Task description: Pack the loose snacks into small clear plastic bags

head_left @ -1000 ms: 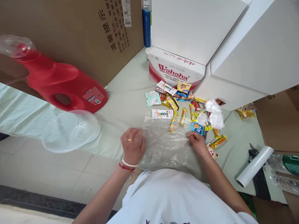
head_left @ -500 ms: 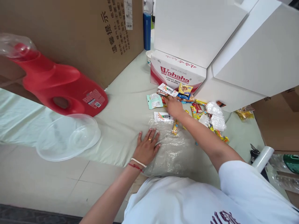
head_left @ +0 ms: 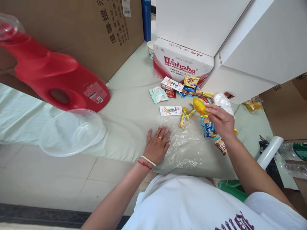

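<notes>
My left hand (head_left: 157, 147) lies flat on the covered table with fingers spread, beside a sheet of clear plastic film (head_left: 185, 150). Between its fingertips, my right hand (head_left: 221, 122) pinches a shiny yellow snack packet (head_left: 199, 106) raised over the snack pile. Below that are blue snack packets (head_left: 207, 127) and a brown-and-white packet (head_left: 221, 146). Nearer the middle lie a white snack packet (head_left: 170, 111) and a slim yellow packet (head_left: 183, 118). A mint-green pouch (head_left: 158, 95) rests behind them. The right hand partly covers a crumpled white plastic bag (head_left: 223, 101).
A Wahaha carton (head_left: 182, 64) stands behind the snacks, against white boxes (head_left: 187, 25). At left are a red jug (head_left: 64, 80) and a clear plastic lid or bowl (head_left: 72, 134) at the table's edge. A white roll (head_left: 270, 152) and bottles (head_left: 291, 150) are at right.
My right hand has moved right from the packets near the carton and now holds the yellow packet. Blue packets show below it. The left hand stays flat on the table.
</notes>
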Demonstrator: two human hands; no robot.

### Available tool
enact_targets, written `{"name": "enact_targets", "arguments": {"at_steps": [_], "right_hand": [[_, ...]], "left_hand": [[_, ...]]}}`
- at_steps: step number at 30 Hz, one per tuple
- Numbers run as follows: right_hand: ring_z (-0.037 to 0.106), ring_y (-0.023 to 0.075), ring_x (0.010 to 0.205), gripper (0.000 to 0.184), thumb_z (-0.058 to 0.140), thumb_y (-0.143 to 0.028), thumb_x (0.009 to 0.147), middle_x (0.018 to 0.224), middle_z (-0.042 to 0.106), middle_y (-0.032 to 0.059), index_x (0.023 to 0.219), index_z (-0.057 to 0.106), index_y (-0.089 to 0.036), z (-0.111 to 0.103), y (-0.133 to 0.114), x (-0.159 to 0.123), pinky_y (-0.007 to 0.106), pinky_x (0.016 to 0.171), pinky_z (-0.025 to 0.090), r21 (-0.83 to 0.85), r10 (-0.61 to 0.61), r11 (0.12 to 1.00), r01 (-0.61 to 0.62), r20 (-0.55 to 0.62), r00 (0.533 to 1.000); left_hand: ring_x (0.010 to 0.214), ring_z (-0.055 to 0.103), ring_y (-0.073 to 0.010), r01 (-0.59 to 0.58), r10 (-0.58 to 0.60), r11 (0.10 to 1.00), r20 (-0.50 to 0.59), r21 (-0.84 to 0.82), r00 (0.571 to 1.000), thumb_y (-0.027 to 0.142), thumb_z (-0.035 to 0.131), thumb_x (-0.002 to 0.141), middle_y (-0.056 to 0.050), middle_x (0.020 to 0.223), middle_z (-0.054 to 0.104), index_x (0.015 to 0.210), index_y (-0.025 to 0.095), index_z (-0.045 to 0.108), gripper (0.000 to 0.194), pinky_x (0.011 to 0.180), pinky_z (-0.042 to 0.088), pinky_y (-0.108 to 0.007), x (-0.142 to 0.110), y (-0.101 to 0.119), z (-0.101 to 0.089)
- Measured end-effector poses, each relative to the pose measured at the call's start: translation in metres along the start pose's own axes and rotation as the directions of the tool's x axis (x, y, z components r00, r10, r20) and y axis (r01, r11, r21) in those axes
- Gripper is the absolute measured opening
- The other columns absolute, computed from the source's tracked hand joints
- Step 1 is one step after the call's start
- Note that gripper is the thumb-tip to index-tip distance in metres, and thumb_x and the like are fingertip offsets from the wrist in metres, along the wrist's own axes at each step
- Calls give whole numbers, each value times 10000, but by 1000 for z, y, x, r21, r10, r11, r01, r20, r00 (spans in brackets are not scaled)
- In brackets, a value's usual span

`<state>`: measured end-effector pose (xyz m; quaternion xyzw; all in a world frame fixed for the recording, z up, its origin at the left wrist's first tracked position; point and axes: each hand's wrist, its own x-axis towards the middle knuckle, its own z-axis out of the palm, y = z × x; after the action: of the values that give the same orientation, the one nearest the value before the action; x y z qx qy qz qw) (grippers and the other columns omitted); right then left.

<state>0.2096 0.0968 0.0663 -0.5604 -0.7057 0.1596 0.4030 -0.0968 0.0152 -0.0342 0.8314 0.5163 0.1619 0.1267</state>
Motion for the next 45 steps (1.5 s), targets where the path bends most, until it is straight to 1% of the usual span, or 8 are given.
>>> {"name": "enact_targets", "arguments": {"at_steps": [3,8,14,22,26,30,36,45], "right_hand": [[668,264,1173,265,583,-375,970,1332,690,62,1106,802,-313,13,-17,-46,437,1034,524,22,-136,990,136,321,937],[637,246,1196,321,531,-199,975,1475,583,81,1186,754,-292,43,-6,-82,452,1015,526,99,-294,944,315,687,665],[549,312,1285,535,646,-398,944,1436,567,162,1435,541,-213,64,-19,-84,479,996,536,-152,-110,963,223,537,837],[580,297,1174,395,584,-316,994,1355,609,169,1360,595,-170,86,-21,-83,474,966,537,-145,-163,937,317,623,765],[497,282,1317,433,585,-316,990,1470,488,194,1399,540,-182,47,-14,-101,472,1053,494,68,-266,957,282,592,761],[540,267,1213,436,677,-389,937,1325,603,148,1327,596,-212,6,-8,-134,462,1029,499,166,-289,954,251,734,615],[582,210,1110,164,533,-201,1013,1189,675,108,1030,696,-212,1,5,-161,384,961,498,231,-238,967,109,665,708],[660,173,825,294,491,-388,1023,933,726,60,1030,697,-178,-2,14,-80,259,739,476,80,88,980,-184,649,756]], "left_hand": [[1504,368,-304,13,-13,1000,9,16,1000,392,369,1037,-133,1653,327,1560,232,391,547,1232,132,-649,0,-3,1],[1510,356,-309,60,-65,994,54,92,996,386,376,1029,-140,1635,362,1560,209,395,560,1230,140,-654,-2,-10,-3],[1507,363,-322,93,-105,982,68,164,992,400,357,1034,-128,1637,360,1560,263,400,546,1218,133,-679,-6,-11,-8],[1510,354,-346,64,-49,990,-123,123,991,353,469,1010,-186,1635,351,1545,217,410,556,1203,257,-621,-19,-27,-10],[1489,398,-305,-218,219,976,-199,24,955,263,615,934,-167,1533,510,1501,242,428,598,1230,291,-558,-51,-30,-26],[1453,449,-302,-356,362,923,13,-144,932,335,676,895,-194,1512,521,1344,189,540,492,1215,353,-523,-85,-34,-35],[1350,567,-212,-202,257,910,110,-363,960,140,498,968,-74,1334,687,1052,236,672,216,1177,414,-434,-87,-44,-45],[816,667,-193,179,-129,937,179,-299,975,398,467,974,-25,890,733,929,217,657,267,787,520,-309,-3,-57,-68]]}}
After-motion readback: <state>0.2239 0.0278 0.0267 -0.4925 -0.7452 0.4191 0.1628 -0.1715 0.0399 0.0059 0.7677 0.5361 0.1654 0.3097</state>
